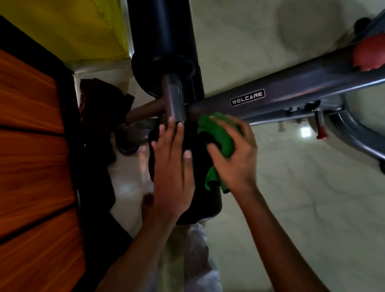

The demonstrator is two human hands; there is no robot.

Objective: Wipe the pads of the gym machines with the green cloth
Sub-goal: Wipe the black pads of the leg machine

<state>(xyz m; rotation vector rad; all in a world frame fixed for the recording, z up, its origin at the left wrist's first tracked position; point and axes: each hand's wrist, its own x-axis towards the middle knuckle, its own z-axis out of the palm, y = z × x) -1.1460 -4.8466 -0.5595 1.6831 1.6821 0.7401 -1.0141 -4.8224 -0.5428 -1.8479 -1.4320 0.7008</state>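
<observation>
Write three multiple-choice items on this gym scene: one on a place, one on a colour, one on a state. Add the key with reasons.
1. Where is the green cloth?
A. on the near roller pad
B. on the floor
C. on the far roller pad

2. What colour is the knob on the grey frame?
A. blue
B. red
C. white

3. What is the left hand doing?
A. hanging idle
B. gripping the cloth
C. resting flat on the near pad

Key: 1 A, the right hand holds it there; 2 B, plainly red; 3 C, its fingers lie straight.

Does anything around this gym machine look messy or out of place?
Yes: a dark reddish cloth lies crumpled on the floor in the corner beside the machine's base, against the wall. It looks dropped there. The green cloth is in use, held on the black roller pad.
</observation>
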